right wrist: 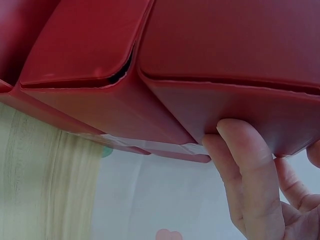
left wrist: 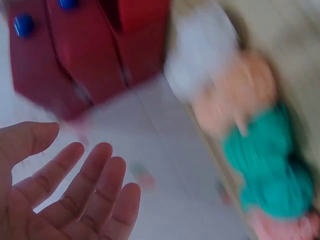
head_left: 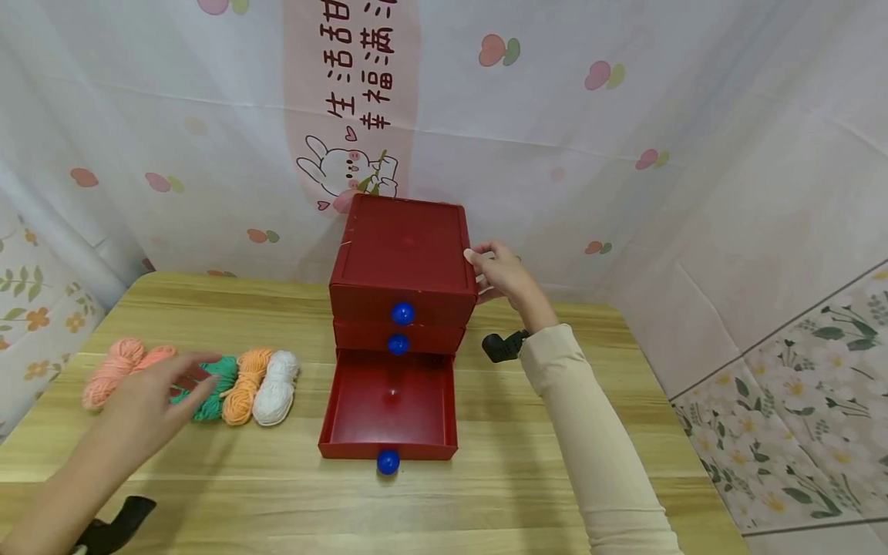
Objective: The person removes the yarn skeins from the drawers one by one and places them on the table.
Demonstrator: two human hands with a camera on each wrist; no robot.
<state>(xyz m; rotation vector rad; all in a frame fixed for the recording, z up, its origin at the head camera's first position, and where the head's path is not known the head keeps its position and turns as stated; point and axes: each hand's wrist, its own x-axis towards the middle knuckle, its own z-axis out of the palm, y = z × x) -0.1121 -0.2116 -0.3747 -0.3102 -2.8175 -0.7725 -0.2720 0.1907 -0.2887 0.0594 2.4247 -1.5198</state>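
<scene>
A red drawer cabinet [head_left: 409, 239] with three stacked drawers and round blue knobs stands on the table. Its bottom drawer [head_left: 390, 401] is pulled out, and the red floor inside shows. My right hand [head_left: 505, 271] rests against the top unit's right side, thumb at the upper edge; the right wrist view has its fingers [right wrist: 252, 160] on that side wall. To the left, my left hand [head_left: 142, 405] hovers by a row of yarn skeins, fingers apart and holding nothing. They are pink yarn [head_left: 114, 374], green yarn [head_left: 218, 385], orange yarn [head_left: 244, 385] and white yarn [head_left: 276, 388].
The wooden table [head_left: 527, 493] meets a printed curtain [head_left: 541, 177] just behind the cabinet. At the right stands a floral-patterned wall [head_left: 819, 416]. Black wrist-camera parts [head_left: 502, 347] stick out near my right wrist, with more below the left one.
</scene>
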